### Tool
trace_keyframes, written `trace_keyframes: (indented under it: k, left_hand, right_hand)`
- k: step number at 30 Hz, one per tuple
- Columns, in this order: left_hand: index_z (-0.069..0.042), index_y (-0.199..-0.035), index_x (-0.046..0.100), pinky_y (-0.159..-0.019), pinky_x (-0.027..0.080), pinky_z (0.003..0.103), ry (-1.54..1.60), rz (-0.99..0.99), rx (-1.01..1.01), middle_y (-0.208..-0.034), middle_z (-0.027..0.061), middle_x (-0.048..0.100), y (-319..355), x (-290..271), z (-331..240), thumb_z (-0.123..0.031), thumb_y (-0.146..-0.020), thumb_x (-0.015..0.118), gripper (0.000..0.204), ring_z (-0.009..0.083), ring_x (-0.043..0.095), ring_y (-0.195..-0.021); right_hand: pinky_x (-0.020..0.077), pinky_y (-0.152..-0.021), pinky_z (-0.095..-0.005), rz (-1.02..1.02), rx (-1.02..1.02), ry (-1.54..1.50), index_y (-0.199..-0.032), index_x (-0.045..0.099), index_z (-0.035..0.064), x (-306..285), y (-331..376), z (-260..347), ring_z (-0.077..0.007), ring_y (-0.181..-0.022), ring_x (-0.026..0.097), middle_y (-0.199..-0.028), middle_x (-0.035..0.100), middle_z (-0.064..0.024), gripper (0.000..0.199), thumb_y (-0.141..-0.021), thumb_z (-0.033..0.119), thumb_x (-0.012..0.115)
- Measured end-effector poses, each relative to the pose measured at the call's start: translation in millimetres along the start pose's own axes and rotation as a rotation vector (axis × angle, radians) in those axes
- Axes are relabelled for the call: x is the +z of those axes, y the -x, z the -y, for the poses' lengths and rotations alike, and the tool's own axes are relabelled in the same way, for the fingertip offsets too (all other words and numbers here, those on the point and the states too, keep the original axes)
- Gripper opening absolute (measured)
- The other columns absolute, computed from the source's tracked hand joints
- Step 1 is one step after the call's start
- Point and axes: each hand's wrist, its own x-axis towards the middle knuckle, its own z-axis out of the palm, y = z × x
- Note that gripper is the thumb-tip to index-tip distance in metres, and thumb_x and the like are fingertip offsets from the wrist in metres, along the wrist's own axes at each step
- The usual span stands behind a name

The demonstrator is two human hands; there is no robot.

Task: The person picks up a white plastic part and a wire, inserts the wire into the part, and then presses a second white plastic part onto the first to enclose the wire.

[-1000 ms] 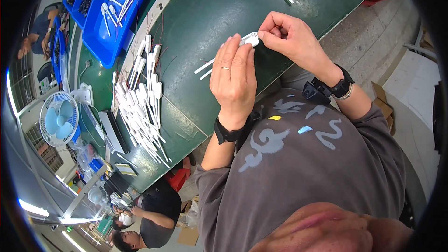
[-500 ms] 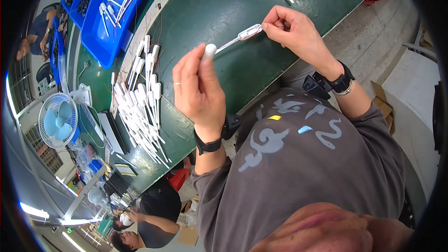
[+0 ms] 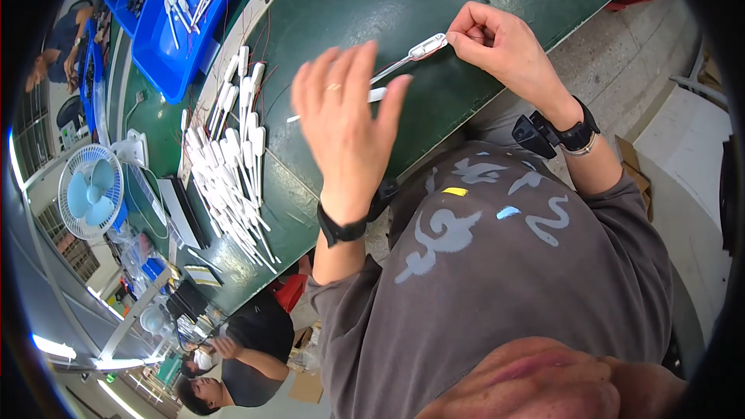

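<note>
The left hand (image 3: 345, 116) spreads palm-down, grip wide, fingers fanned and thumb apart, partly covering a white stick (image 3: 377, 95). The right hand (image 3: 504, 50) curls, thumb and forefinger pinching one end of a slim plastic piece (image 3: 427, 47) (its rounded head hollowed out) above the smooth green table (image 3: 310, 39). Farther off lie heaped pale rods (image 3: 233, 163) and a glossy blue tray (image 3: 157, 62).

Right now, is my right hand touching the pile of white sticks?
No, your right hand is at the end of one white piece, apart from the pile.
</note>
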Motion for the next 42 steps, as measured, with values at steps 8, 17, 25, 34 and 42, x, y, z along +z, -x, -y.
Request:
trace_keyframes:
  k: [8, 17, 25, 34, 42]
  left_hand:
    - [-0.006, -0.105, 0.075, -0.089, 0.047, 0.035, 0.432, 0.316, -0.2, -0.08, 0.0076, 0.069, -5.2, 21.7, 1.6, -0.022, -0.083, 0.08, 0.027, 0.024, 0.062, -0.081]
    - [-0.006, -0.099, 0.075, -0.074, 0.047, 0.037, 0.624, 0.339, -0.329, -0.075, 0.0072, 0.067, -3.8, 18.0, 0.3, -0.021, -0.088, 0.074, 0.019, 0.025, 0.061, -0.073]
    - [-0.004, -0.097, 0.075, -0.062, 0.048, 0.039, 0.585, 0.566, -0.31, -0.072, 0.0128, 0.066, -12.6, 7.2, 3.7, -0.018, -0.084, 0.066, 0.021, 0.0297, 0.063, -0.067]
    - [0.001, -0.08, 0.067, -0.056, 0.046, 0.041, 0.47, 0.689, -0.032, -0.061, 0.0192, 0.057, -33.4, -8.3, 6.0, -0.017, -0.082, 0.063, 0.019, 0.0367, 0.059, -0.058]
    - [0.003, -0.081, 0.066, -0.056, 0.046, 0.039, 0.605, 0.846, -0.202, -0.06, 0.0166, 0.057, -41.6, -12.0, 9.2, -0.019, -0.083, 0.063, 0.023, 0.0312, 0.056, -0.054]
  right_hand:
    - [0.0333, -0.059, -0.0203, 0.069, 0.006, -0.002, -0.089, 0.061, 0.0027, 8.4, 3.5, 3.4, -0.0011, -0.066, 0.039, -0.071, 0.046, 0.0082, 0.014, -0.095, 0.015, 0.063]
    - [0.0423, -0.06, -0.02, 0.23, 0.06, -0.148, -0.097, 0.067, 0.001, 1.5, 4.4, 8.7, -0.0025, -0.067, 0.052, -0.079, 0.061, 0.0048, 0.016, -0.096, 0.017, 0.064]
    - [0.0452, -0.06, -0.0217, 0.342, 0.091, -0.079, -0.093, 0.067, -0.0007, 0.5, 2.1, 12.4, -0.0045, -0.065, 0.055, -0.074, 0.062, 0.002, 0.018, -0.094, 0.017, 0.064]
    - [0.0464, -0.059, -0.0228, 0.498, -0.059, 0.228, -0.085, 0.064, -0.0007, -5.7, -13.0, 45.5, -0.0064, -0.061, 0.056, -0.067, 0.061, -0.0016, 0.014, -0.086, 0.013, 0.062]
    - [0.0452, -0.056, -0.0235, 0.482, 0.057, 0.15, -0.08, 0.061, -0.0006, -6.5, -14.9, 53.4, -0.0071, -0.059, 0.055, -0.064, 0.059, -0.0016, 0.016, -0.083, 0.015, 0.06]
